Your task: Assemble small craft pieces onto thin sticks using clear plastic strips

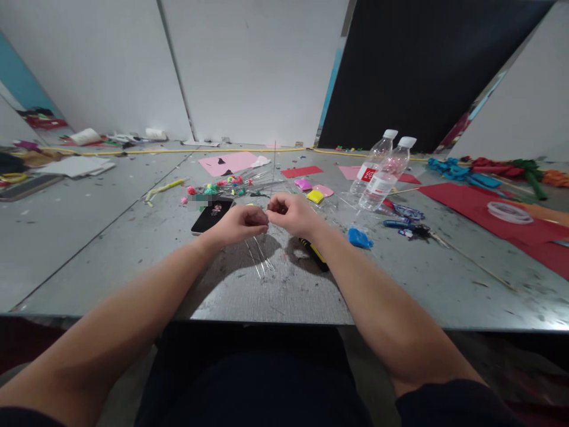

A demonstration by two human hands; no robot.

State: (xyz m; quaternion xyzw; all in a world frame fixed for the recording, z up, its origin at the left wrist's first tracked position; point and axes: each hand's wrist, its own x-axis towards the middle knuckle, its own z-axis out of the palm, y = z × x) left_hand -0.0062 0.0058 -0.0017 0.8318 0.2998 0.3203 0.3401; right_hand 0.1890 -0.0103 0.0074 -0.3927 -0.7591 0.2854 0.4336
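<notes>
My left hand [246,222] and my right hand [290,212] meet above the middle of the table, fingertips almost touching. A thin dark wire [274,169] stands upright from the fingers of my right hand, which are closed in a pinch around its lower end. My left hand is pinched too, but what lies between its fingertips is too small to make out. Several thin shiny wires [261,260] lie on the table below my hands. A black phone [213,216] lies beside my left hand. Partly hidden under my right forearm is a yellow-and-black tool [316,255].
Two clear bottles [382,175] stand at the right, near blue-handled pliers [402,225] and a blue lump [360,238]. Yellow [315,196] and pink [303,184] packets lie beyond my hands. Red sheets [475,210] cover the right side; small colourful pieces [222,187] lie behind the phone.
</notes>
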